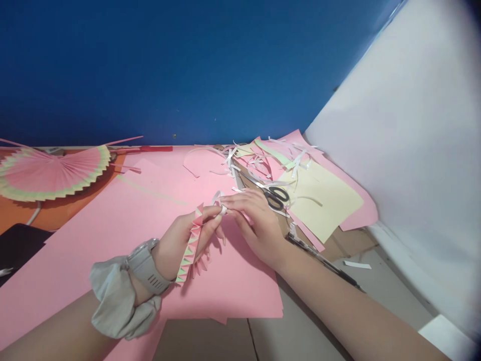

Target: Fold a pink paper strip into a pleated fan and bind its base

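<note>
My left hand (188, 235) wears a grey watch and scrunchie and is closed around a pleated paper strip (190, 245), pink with green along its folds. The strip slants down from my thumb toward the wrist, and part of its folds lies hidden behind my fingers. My right hand (259, 220) comes in from the right, its fingertips meeting the left ones. Pinched where they meet is a small white strip (223, 209), mostly covered by the fingers. Both hands are over large pink paper (240, 286).
Black-handled scissors (276, 196) lie beyond my right hand among white and pink paper scraps. A pale yellow sheet (326, 200) is at right, near a dark pen-like stick (326, 263). At left rests a pink, yellow-edged paper fan (56, 173). A blue wall (169, 65) stands behind.
</note>
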`<state>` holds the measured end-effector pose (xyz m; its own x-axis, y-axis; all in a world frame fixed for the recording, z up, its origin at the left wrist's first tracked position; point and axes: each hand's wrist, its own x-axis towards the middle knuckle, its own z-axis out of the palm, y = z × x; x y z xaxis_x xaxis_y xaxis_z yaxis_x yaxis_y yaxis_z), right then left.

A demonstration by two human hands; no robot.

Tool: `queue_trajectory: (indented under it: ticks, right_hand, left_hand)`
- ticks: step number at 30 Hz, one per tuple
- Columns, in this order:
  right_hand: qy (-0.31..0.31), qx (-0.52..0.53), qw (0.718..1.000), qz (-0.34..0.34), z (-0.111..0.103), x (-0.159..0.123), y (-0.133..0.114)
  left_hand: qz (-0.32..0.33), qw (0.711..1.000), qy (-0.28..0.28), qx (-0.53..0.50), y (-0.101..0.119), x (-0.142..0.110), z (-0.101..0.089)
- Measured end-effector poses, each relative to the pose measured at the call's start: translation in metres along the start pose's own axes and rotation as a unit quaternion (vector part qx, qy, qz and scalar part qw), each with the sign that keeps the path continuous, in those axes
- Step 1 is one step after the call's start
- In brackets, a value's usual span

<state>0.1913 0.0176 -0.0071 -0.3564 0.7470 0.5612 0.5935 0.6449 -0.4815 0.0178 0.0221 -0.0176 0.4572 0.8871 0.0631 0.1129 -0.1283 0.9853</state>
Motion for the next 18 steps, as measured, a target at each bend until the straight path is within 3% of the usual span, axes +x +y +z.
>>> queue_trajectory:
  ticks: [4, 6, 9, 13, 18]
  right_hand:
    - [0.023, 0.004, 1.0, -0.005, 0.001, -0.001, 0.0]
    - [0.046, 0.02, 0.999, 0.004, 0.001, -0.001, -0.002]
    - [0.075, 0.056, 0.994, 0.057, 0.002, -0.001, -0.003]
    - [0.074, 0.096, 0.985, 0.123, 0.002, -0.001, -0.001]
    - [0.043, 0.077, 0.995, 0.054, 0.003, -0.002, 0.001]
  left_hand:
    - [0.012, 0.999, -0.014, 0.041, 0.003, 0.0, -0.001]
    - [0.003, 1.0, -0.001, -0.003, 0.005, -0.002, 0.001]
    - [-0.046, 0.994, 0.02, -0.094, 0.007, -0.004, 0.004]
    - [-0.061, 0.993, 0.017, -0.103, 0.009, -0.005, 0.002]
    - [-0.053, 0.994, 0.008, -0.099, 0.01, -0.005, 0.001]
